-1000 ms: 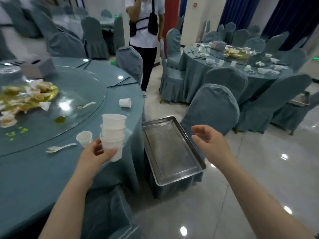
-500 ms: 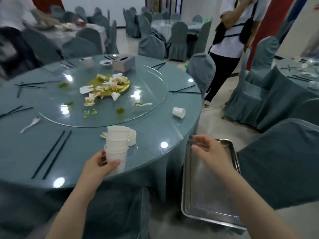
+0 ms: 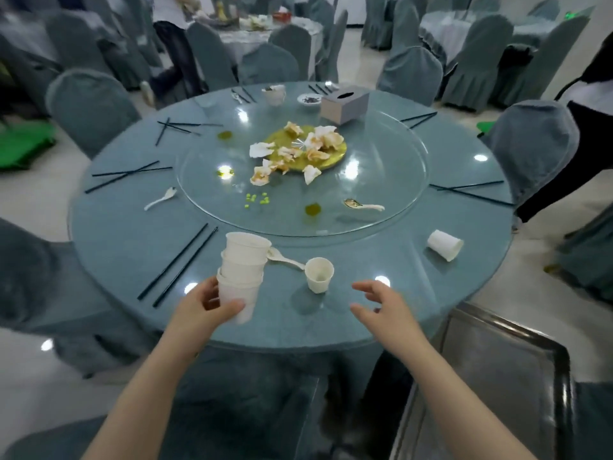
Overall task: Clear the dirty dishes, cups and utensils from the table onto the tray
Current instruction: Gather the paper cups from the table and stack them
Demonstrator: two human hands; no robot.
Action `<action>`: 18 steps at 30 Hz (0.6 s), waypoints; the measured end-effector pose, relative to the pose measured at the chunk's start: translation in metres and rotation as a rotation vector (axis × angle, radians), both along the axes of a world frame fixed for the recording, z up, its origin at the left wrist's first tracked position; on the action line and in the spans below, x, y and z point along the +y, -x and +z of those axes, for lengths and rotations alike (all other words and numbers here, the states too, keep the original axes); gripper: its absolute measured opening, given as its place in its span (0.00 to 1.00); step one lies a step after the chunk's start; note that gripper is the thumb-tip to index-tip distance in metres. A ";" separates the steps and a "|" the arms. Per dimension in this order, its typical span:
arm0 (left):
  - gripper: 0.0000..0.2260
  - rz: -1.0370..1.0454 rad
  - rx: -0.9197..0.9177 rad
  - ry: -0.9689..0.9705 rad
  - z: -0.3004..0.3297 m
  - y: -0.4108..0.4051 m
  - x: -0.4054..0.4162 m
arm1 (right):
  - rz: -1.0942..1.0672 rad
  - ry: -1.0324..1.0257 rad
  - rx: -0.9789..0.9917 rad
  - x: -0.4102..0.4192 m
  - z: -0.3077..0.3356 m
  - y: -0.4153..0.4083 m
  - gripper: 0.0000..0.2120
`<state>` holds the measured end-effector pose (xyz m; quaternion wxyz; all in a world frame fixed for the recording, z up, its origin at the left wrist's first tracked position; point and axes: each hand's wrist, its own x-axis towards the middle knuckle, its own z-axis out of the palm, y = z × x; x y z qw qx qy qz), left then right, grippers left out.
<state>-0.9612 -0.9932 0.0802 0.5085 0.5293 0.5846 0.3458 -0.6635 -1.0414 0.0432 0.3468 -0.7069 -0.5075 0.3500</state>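
Cups stacked and gripped in left hand, low over near edge of table. Left fingers wrapped round bottom cup, thumb on far side, grip closed firm. Right hand empty, fingers spread half open and slightly curled, hovering just above table, near small cup but not touching it.

Task judged at early stage. Tray at lower right beside table, and no dish seen on visible part. Much left on table: small cup standing upright, tipped cup lying on side near right edge, spoon just behind stack, second spoon at left, third spoon on glass turntable. Also several pairs of chopsticks round rim, yellow plate with crumpled tissues in middle, bowl and little dish at far side. Tissue box probably not part of clearing.

Likely next: small cup taken by right hand and added to stack, or stack set down on tray first. Cannot tell which. Stack leaning slightly, so steady carry needed.
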 end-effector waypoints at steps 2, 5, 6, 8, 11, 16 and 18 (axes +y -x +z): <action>0.18 0.065 0.032 -0.005 0.001 -0.003 -0.002 | 0.050 -0.003 -0.006 0.024 -0.011 0.006 0.16; 0.19 0.156 0.066 -0.013 0.003 -0.008 -0.005 | 0.179 -0.004 -0.067 0.055 -0.030 0.018 0.19; 0.20 0.169 0.081 -0.010 0.004 -0.010 -0.007 | 0.198 0.007 -0.108 0.063 -0.035 0.021 0.20; 0.22 0.230 0.109 -0.005 0.003 -0.015 -0.007 | 0.241 0.057 -0.157 0.078 -0.047 0.020 0.23; 0.23 0.264 0.112 0.003 0.002 -0.024 -0.008 | 0.286 0.113 -0.250 0.094 -0.063 0.013 0.26; 0.26 0.334 0.164 0.029 -0.004 -0.036 -0.006 | 0.415 0.192 -0.373 0.114 -0.086 0.004 0.23; 0.26 0.352 0.174 0.029 -0.005 -0.041 -0.004 | 0.419 0.156 -0.397 0.117 -0.093 -0.001 0.18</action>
